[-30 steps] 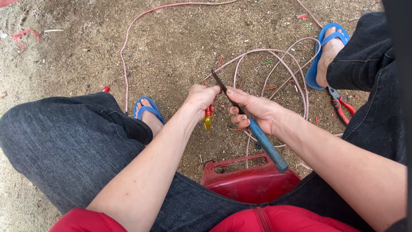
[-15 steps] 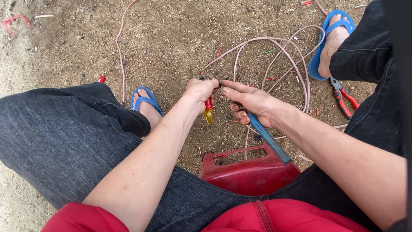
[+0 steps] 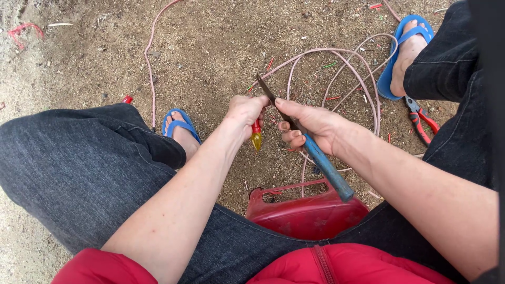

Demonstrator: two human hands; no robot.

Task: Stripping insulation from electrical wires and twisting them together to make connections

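My right hand grips a knife with a long blue handle; its dark blade points up and to the left, past my left thumb. My left hand is closed on a small tool with a red and yellow handle, whose yellow end hangs below the fist. The two hands touch at the fingertips above the sandy ground. A pale pink cable lies in loops on the dirt just beyond them. Whether the blade touches the cable is hidden by my fingers.
I sit on a low red plastic seat, knees apart, in dark jeans and blue flip-flops. Red-handled pliers lie by my right foot. Small bits of red and green wire insulation litter the sand.
The knife blade has swung upward and now sticks out above my left hand. Both hands stayed together in about the same place; the view shifted slightly.
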